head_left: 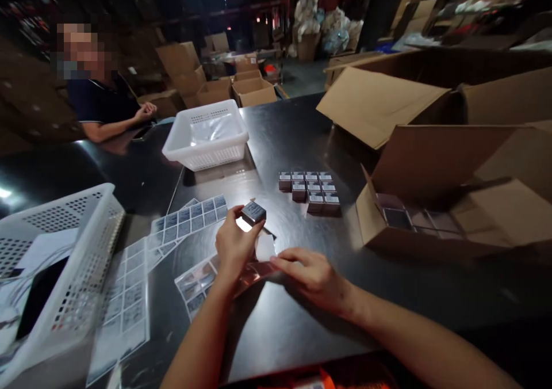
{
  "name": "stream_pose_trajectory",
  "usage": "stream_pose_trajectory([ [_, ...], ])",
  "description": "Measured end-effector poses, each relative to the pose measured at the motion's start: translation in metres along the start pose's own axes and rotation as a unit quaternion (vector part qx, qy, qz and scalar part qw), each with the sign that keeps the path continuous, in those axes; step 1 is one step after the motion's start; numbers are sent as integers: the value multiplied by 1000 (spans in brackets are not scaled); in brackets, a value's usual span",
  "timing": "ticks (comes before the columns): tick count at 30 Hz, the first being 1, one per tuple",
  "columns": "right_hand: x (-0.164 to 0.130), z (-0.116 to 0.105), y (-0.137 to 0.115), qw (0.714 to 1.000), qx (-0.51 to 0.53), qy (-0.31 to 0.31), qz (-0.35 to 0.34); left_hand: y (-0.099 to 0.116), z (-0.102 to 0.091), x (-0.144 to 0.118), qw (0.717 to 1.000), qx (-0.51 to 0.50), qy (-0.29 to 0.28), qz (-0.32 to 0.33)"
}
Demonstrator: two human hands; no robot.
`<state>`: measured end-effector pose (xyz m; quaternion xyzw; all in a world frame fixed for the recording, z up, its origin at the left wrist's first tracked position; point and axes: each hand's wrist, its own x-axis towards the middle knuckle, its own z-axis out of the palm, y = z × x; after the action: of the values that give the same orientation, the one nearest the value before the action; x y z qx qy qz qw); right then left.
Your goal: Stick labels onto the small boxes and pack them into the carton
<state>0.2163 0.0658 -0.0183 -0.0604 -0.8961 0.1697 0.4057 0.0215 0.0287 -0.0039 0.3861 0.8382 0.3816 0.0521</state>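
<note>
My left hand (233, 240) pinches the box (254, 212), my right hand (314, 275), at its five o'clock, pinches the sheet (200, 281): peeling, I judge, wanting a steady pull.

A packing area in what looks like a warehouse.
Cartons say it most plainly: a big carton (383, 98) with its flaps spread, a smaller carton (435, 159) holding goods on the metal table (302, 334), and stacked boxes (180, 61) on the far side. On the steel, small boxes (313, 189) stand in close rows, with label sheets (196, 219) lying loose and a white basket (211, 154) beyond them. Behind, dim red shelving (280, 3) and bulging plastic bags (307, 14) rise above a bare grey floor (304, 75). A person (103, 104) in a dark shirt is at the far side of the table.
</note>
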Motion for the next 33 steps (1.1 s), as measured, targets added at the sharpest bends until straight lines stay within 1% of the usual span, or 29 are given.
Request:
stream_pose_trajectory([
  [2,0,-1,-4,998,-50,23,-40,-1,1,1,1000,-18,7,-2],
  [4,0,0,-7,996,-73,29,-46,-2,2,3,999,-34,16,-7],
  [9,-2,1,-10,999,-46,3,20,3,0,0,997,-62,35,13],
  [11,-2,0,-10,998,-55,11,23,5,-1,-4,997,-65,32,31],
  [15,2,-4,-13,993,-101,55,-33,5,-1,-8,992,-90,20,83],
  [19,4,-5,-19,988,-115,68,-81,3,-2,-6,986,-86,14,144],
  [22,2,-3,-21,987,-111,49,-102,2,-3,-4,986,-65,34,152],
  [25,-1,0,-21,989,-106,23,-97,0,-3,-2,984,-70,39,156],
  [29,-5,8,-20,982,-129,24,-135,-2,-3,-2,984,-69,44,156],
  [31,-7,12,-21,979,-144,2,-148,-4,-3,-2,983,-65,56,164],
  [33,-6,13,-24,981,-130,-18,-143,-7,-3,0,981,-59,72,173],
])
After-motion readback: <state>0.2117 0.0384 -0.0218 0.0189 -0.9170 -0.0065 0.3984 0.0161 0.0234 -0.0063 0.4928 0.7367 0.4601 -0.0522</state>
